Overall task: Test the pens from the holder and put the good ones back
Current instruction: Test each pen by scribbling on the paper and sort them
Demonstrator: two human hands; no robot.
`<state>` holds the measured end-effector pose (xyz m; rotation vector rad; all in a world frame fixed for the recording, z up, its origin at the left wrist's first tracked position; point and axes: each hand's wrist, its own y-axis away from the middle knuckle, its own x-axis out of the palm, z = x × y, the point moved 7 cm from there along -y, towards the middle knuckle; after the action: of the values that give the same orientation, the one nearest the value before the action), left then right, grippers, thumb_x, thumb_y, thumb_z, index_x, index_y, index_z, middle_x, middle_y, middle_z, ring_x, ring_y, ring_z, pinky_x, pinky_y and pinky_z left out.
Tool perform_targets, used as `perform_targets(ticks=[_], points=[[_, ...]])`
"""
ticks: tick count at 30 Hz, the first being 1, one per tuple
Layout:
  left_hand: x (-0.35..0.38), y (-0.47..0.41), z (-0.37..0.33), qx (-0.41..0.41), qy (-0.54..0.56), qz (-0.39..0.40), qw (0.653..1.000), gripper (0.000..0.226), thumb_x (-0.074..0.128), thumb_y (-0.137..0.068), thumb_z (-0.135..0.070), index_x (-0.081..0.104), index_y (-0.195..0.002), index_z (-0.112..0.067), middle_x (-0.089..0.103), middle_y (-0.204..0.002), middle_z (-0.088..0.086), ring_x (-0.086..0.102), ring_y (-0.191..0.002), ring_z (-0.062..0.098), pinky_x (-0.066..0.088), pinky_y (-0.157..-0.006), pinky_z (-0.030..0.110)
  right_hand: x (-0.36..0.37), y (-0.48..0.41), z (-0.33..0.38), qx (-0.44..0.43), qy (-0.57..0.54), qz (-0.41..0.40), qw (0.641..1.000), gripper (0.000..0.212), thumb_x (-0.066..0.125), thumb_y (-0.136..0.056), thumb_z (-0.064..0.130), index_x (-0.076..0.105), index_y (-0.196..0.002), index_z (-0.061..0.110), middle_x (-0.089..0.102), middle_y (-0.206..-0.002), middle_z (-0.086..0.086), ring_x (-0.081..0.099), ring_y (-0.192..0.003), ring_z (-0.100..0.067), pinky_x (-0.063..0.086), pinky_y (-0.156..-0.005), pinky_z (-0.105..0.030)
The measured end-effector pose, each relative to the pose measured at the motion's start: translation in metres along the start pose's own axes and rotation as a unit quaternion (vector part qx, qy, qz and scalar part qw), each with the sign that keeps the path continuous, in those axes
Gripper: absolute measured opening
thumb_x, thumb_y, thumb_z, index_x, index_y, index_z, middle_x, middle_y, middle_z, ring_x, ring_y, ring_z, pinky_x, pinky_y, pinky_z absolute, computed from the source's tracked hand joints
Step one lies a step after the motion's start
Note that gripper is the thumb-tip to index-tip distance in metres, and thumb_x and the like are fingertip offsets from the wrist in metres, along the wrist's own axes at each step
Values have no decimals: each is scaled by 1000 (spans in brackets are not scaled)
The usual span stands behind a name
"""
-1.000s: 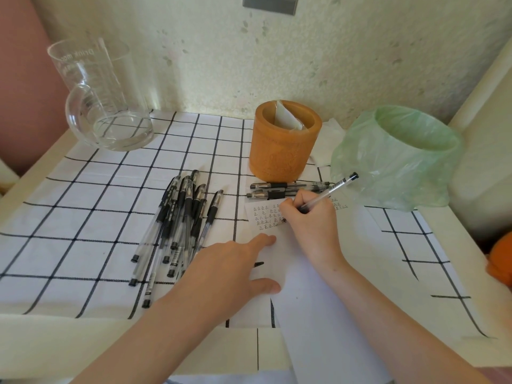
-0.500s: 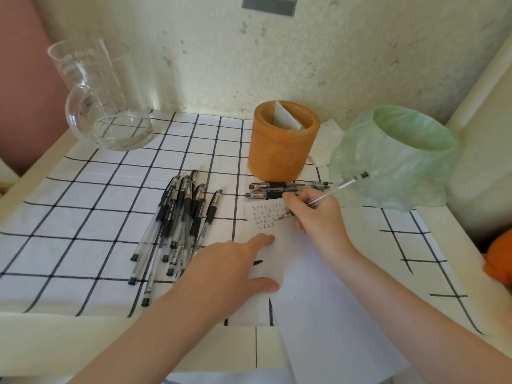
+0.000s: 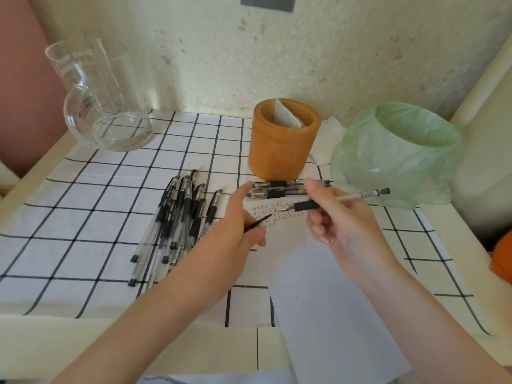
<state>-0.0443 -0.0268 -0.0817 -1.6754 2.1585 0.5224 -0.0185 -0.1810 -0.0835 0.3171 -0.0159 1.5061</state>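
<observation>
Pen (image 3: 304,205) in right hand (image 3: 346,231) over paper (image 3: 318,300) | left hand (image 3: 235,234) pinches cap (image 3: 257,224) | holder (image 3: 279,151) near

The glass jug (image 3: 97,106) bears mirrored "Drink mo…"; the paper (image 3: 318,286) carries rows of small illegible marks.

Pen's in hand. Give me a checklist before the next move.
1. Pen gripped in right hand, tip off the paper: ok.
2. Cap pinched in left hand, pen tip pointing toward it: ok.
3. This pen writes: cannot tell; test marks are on the paper, but which pen made them isn't shown.
4. Holder upright, mouth open: ok, though a white folded sheet sits inside.
5. Pen pile on the left kept apart from the two pens in front of the holder: ok.
</observation>
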Motion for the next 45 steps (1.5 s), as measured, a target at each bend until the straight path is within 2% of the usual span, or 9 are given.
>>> perform_targets(ticks=[4,9,15,23,26,29,32,38,45], points=[[-4,0,-1,19,16,-30,999,76,60,-88,-20,11,-145,-34,62,-83,-17,52,-68,-15,35,-72,-1,2,3,3,-16,17,0,1000,41,68,-84,19,47,-48,24,37,-42,1,26,-36,-12,16,-41,-22],[-6,2,-4,32,27,-46,998,73,61,-87,-23,16,-144,-34,62,-83,-18,53,-74,-15,35,-73,-2,0,7,8,-32,39,-14,999,38,64,-87,14,40,-57,16,34,-41,0,24,-36,-12,14,-44,-25],[-6,3,-5,38,34,-55,997,71,61,-86,-23,19,-142,-33,65,-84,-16,56,-76,-8,37,-75,1,0,7,6,-31,37,-21,999,37,62,-88,12,39,-60,14,33,-41,0,25,-36,-12,19,-40,-19],[-8,4,-7,40,35,-63,997,66,65,-84,-25,27,-136,-38,66,-83,-16,56,-71,2,38,-67,3,4,5,-1,1,51,4,999,36,65,-86,16,40,-60,16,36,-41,0,27,-37,-13,17,-45,-24],[-8,5,-8,39,22,-58,997,49,65,-83,-26,41,-124,-37,67,-81,-13,58,-69,10,41,-68,6,12,8,-6,14,70,48,996,32,69,-82,25,47,-61,16,41,-43,0,32,-39,-12,21,-44,-22],[-14,5,-6,25,60,-71,995,7,63,-85,-24,64,-92,-26,69,-72,-10,57,-59,3,41,-60,6,18,9,-3,8,41,91,995,26,66,-74,34,62,-70,9,52,-51,-3,43,-45,-13,29,-41,-17],[-18,5,-6,22,71,-83,994,13,61,-85,-26,68,-76,-21,64,-58,-7,48,-44,3,37,-49,8,20,9,-3,1,24,106,994,30,62,-77,33,69,-77,5,60,-59,-7,52,-50,-13,35,-42,-17],[-14,8,-1,12,40,-93,995,17,58,-87,-25,67,-74,-17,53,-50,-12,39,-42,5,31,-44,12,21,8,-9,-20,56,101,993,31,63,-79,33,67,-78,3,53,-55,-3,39,-47,-14,31,-45,-18],[-11,9,8,-21,46,-86,995,17,56,-88,-25,68,-76,-21,52,-49,-13,38,-42,5,29,-43,13,26,9,-13,-17,65,128,989,29,62,-79,31,64,-82,2,53,-56,-3,43,-49,-13,33,-47,-18]])
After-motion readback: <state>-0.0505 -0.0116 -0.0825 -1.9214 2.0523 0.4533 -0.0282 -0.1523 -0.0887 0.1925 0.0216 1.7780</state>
